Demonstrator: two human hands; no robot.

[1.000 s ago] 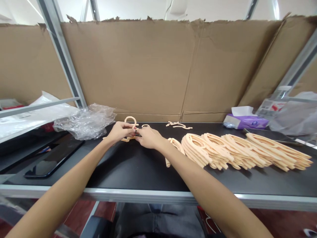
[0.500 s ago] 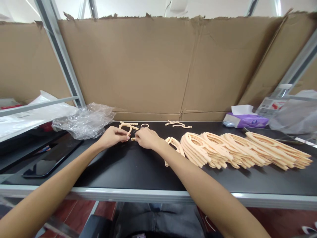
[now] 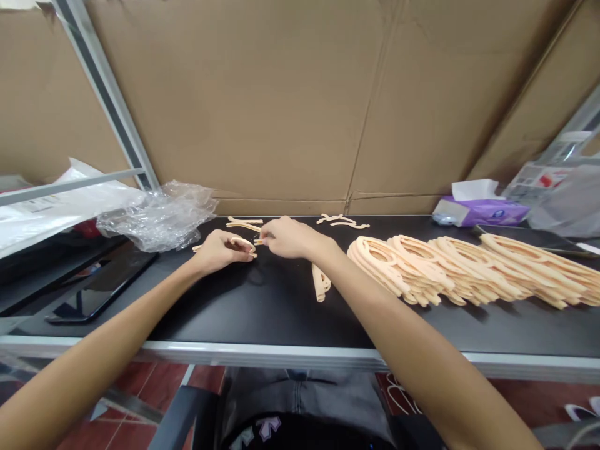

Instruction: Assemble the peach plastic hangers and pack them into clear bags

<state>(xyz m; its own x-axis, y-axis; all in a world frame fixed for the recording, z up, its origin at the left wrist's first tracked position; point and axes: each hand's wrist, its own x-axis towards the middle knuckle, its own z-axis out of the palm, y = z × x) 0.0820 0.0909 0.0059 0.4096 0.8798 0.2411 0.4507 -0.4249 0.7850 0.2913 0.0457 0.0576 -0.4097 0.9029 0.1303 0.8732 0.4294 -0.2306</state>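
Note:
My left hand (image 3: 219,249) is closed around a peach-coloured curved plastic piece (image 3: 244,242) just above the black table (image 3: 262,306). My right hand (image 3: 287,237) pinches a small bit at the same piece's right end, fingers pressed together. Both hands meet at the table's middle back. Thin peach offcuts (image 3: 244,223) lie just behind them. A long overlapping row of peach ring-shaped parts (image 3: 450,269) stretches to the right of my right forearm, and one loose part (image 3: 321,282) lies beside that forearm.
Crumpled clear plastic film (image 3: 157,215) sits at the back left. A dark phone (image 3: 100,287) lies left on the table. More offcuts (image 3: 342,221) rest by the cardboard wall (image 3: 290,106). A purple tissue pack (image 3: 482,211) and a plastic bag (image 3: 567,200) are at the right.
The camera has tipped downward. My hands have lowered the curved piece from upright to near the table, and my right hand has shifted slightly right and back.

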